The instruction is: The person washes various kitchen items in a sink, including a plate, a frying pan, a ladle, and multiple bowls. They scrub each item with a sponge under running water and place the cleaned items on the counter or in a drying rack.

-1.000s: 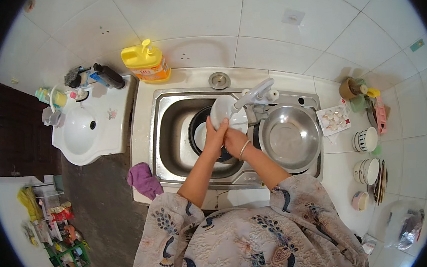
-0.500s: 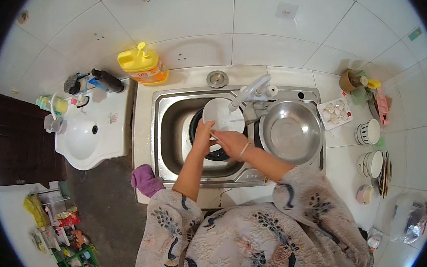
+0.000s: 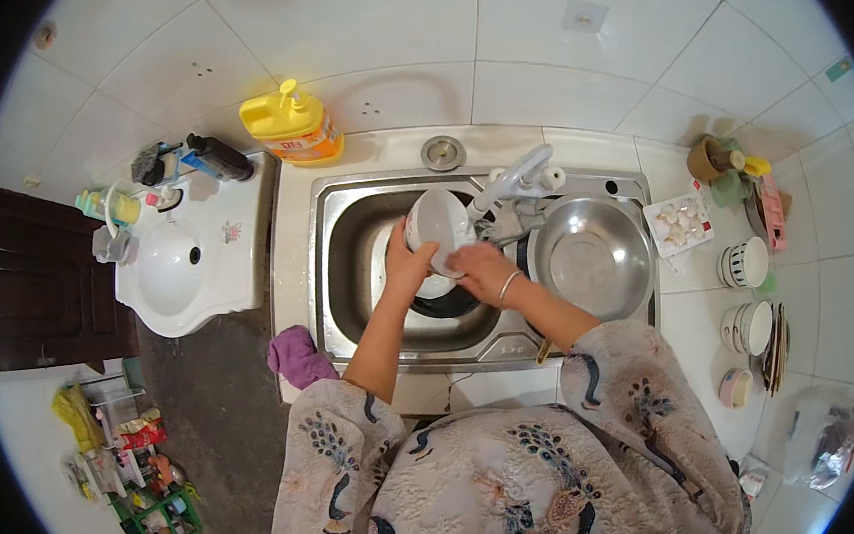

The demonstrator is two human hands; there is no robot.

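A white bowl point(image 3: 440, 224) is tilted over the left sink basin, with its hollow turned toward the tap point(image 3: 511, 182). My left hand point(image 3: 410, 266) grips the bowl from its left side, thumb at the near rim. Against the bowl's lower right edge is my right hand point(image 3: 485, 270), its fingers curled and smeared by motion, so their hold is unclear. Beneath both hands lies a dark round vessel point(image 3: 447, 304), partly hidden, with something white in it. To the right, a large steel basin point(image 3: 590, 262) rests over the other half of the sink.
A purple cloth point(image 3: 299, 358) lies on the counter's left front corner. Behind the sink stands a yellow jug with a pump point(image 3: 292, 125). Bowls point(image 3: 743, 263) and a tray of pale round items point(image 3: 678, 224) sit on the right counter. A white washbasin point(image 3: 172, 272) is at left.
The bowl has turned from facing upward under the tap to a tilt, its outer side now showing at left. My right hand has shifted right along its rim. The view has shifted slightly.
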